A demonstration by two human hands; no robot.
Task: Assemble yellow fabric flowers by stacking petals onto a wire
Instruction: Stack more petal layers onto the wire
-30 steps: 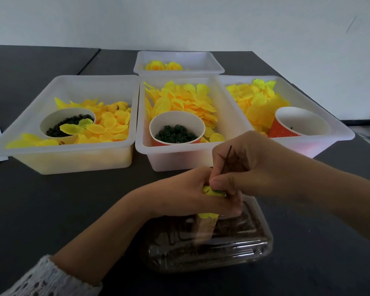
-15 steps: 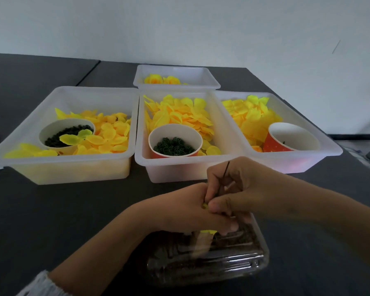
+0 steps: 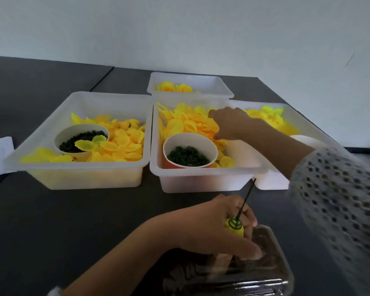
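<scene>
over the middle tray [image 3: 201, 184] the right hand [image 3: 229, 122] reaches, left hand [image 3: 214, 227] gripping wire [image 3: 247, 198]

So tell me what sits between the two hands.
In the head view, between left hand and right hand: the paper cup of green pieces and the middle tray's front wall.

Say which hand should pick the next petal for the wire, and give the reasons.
Right. The right hand already reaches into the middle tray, fingers over its yellow petals. The left hand is busy gripping the half-built flower with its wire pointing up.
</scene>
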